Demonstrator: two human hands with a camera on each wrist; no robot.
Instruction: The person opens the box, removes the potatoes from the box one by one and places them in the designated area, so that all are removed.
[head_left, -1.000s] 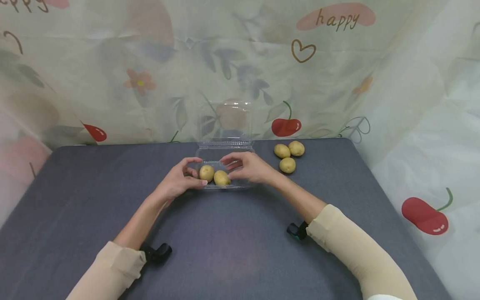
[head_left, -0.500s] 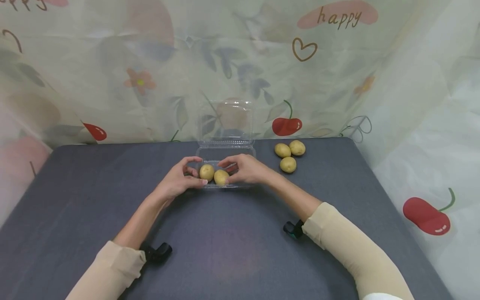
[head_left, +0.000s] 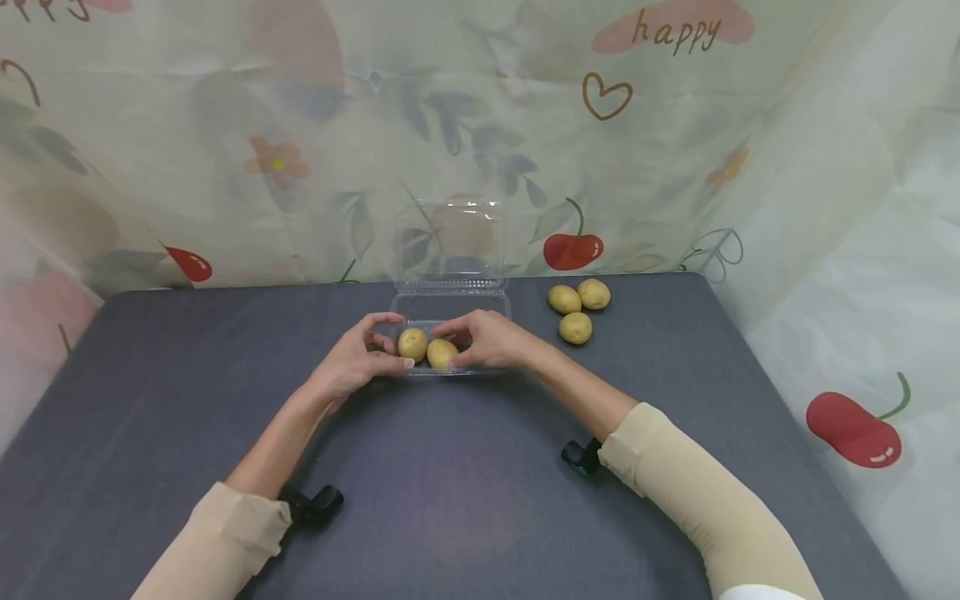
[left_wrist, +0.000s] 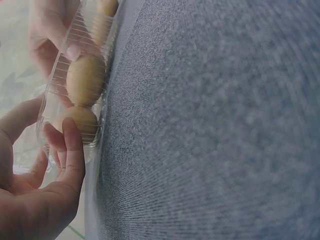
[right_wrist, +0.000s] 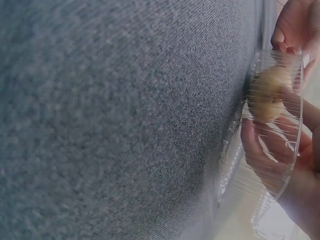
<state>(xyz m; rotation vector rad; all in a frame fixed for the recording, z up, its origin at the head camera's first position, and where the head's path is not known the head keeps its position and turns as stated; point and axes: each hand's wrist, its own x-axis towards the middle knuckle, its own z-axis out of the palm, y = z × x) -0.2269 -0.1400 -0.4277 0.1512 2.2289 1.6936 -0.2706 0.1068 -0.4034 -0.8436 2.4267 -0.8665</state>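
Holding side: left hand (head_left: pixel 358 354) is gripping the left end of the clear box (head_left: pixel 468 373), fingers bent around its wall.
Reaching side: right hand (head_left: pixel 491 340) is dipping inside the box, fingers holding the right potato (head_left: pixel 441 353); how firmly, I can't tell from here.
Box contents: left potato (head_left: pixel 412 344) is lying beside the right potato, seemingly touching it, both sitting in the left half.
Lid: hinged lid (head_left: pixel 450 246) is standing open behind, in front of the printed cloth (head_left: pixel 300 217).
Loose potatoes: three loose potatoes (head_left: pixel 575 328) are resting in a cluster right of the box, near the back edge of the counter (head_left: pixel 465 500).
Rolling risk: a smooth, round potato could be slipping sideways if the right fingers are letting go unevenly, knocking its neighbour.
Buckling risk: thin plastic may be bowing if the left hand is squeezing too hard.
Tipping risk: the box could be skidding or tilting if the left grip is loosening while the right hand is pushing.
Lid risk: a jolt might be swinging it down onto both hands.
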